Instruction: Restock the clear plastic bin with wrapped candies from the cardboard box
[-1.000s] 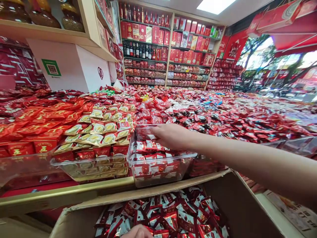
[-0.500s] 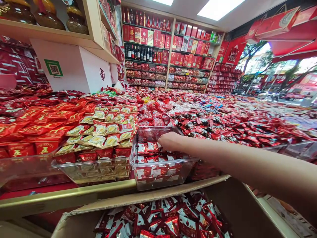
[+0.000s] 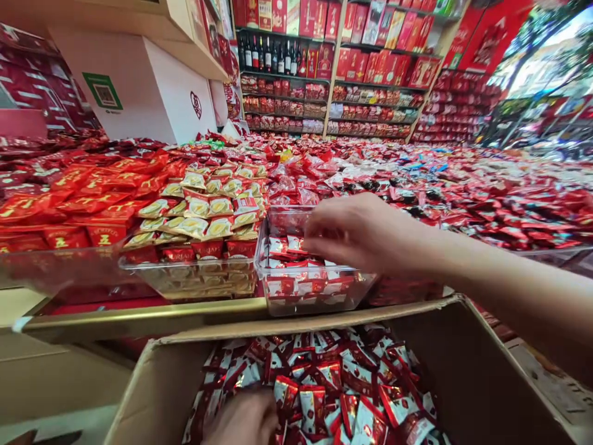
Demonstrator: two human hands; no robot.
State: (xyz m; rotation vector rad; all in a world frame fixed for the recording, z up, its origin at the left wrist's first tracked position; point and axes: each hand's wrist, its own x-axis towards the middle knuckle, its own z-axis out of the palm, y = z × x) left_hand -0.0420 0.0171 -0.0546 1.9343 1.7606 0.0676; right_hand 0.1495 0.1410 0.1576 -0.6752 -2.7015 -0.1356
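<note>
Over the right side of a clear plastic bin (image 3: 319, 303), my right hand (image 3: 356, 232) hovers with bent fingers, blurred; no packet can be made out in it. Rows of small red and white packets (image 3: 280, 285) lie in that bin. My left hand (image 3: 245, 417) is low in the view, over loose red and white packets (image 3: 312, 402) in an open cardboard box (image 3: 152, 383). Its fingers are smeared by motion, and whether they hold a packet cannot be told.
Left of the clear bin stands a bin of gold durian packets (image 3: 197, 225), then orange-red packets (image 3: 111, 204). A gold-coloured rail (image 3: 152, 318) runs behind the box. Shelves (image 3: 331, 80) with bottles and red boxes stand at the back.
The view has tilted down and shifted. My right hand has lifted from the packets in the clear bin and its fingers have loosened. My left hand has come into view over the cardboard box.
</note>
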